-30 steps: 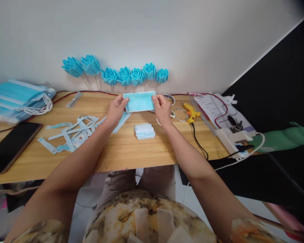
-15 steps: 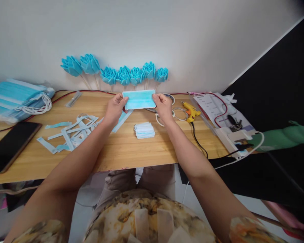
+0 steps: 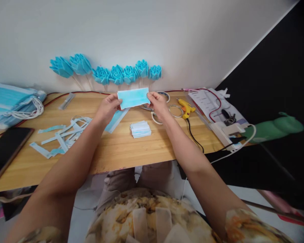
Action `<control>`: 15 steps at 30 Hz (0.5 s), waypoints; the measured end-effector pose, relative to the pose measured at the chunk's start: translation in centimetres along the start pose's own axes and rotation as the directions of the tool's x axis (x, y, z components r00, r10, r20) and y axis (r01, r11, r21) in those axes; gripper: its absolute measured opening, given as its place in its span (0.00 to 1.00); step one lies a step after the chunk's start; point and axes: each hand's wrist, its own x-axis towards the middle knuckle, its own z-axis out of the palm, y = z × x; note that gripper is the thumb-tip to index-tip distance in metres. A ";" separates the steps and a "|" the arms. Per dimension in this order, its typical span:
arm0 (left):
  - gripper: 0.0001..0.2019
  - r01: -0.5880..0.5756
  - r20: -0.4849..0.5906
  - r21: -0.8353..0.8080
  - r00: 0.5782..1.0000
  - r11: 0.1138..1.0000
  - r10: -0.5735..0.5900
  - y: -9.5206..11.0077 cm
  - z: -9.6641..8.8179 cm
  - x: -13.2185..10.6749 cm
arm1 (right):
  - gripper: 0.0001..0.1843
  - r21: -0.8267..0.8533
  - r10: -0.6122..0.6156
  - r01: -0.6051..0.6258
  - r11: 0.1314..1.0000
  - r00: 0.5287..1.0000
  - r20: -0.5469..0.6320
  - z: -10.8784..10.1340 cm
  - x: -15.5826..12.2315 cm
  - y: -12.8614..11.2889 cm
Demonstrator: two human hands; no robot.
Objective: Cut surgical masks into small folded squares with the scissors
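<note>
Between my two hands a blue face mask piece (image 3: 133, 98), a flat rectangle without visible ear loops, is held up above the table. My left hand (image 3: 108, 106) pinches its left edge between thumb and fingers. At the opposite edge, my right hand (image 3: 158, 104) grips it in the same way. Below lies a small stack of folded pale mask pieces (image 3: 140, 129). Another blue piece (image 3: 118, 119) lies on the wood, partly behind my left hand. Cut strips (image 3: 63, 136) are heaped left of my left forearm.
Several blue flowers (image 3: 117, 74) on sticks lean along the wall. Masks (image 3: 10, 101) and a phone (image 3: 8, 152) lie left. To the right are tape rolls (image 3: 164, 96), a yellow glue gun (image 3: 186, 108), a power strip (image 3: 224, 135) and a green bottle (image 3: 276, 128).
The view has shifted slightly, so most things sit further left. Both hands still hold the mask piece, which is now a little more tilted, its right side higher.
</note>
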 end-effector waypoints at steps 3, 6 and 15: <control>0.05 -0.016 -0.051 0.012 0.999 1.000 0.017 0.1 0.1 0.0 | 0.18 0.033 0.024 -0.026 0.999 0.998 0.066 -0.1 0.0 -0.3; 0.08 -0.031 -0.081 0.033 0.996 0.999 0.034 0.6 0.4 -0.3 | 0.09 0.028 0.029 -0.033 0.999 0.994 0.108 -0.1 -0.2 -0.7; 0.10 -0.165 -0.110 0.276 0.973 0.947 0.201 1.3 0.2 -0.5 | 0.13 -0.091 -0.076 0.085 0.992 0.992 0.098 0.1 -0.7 -0.8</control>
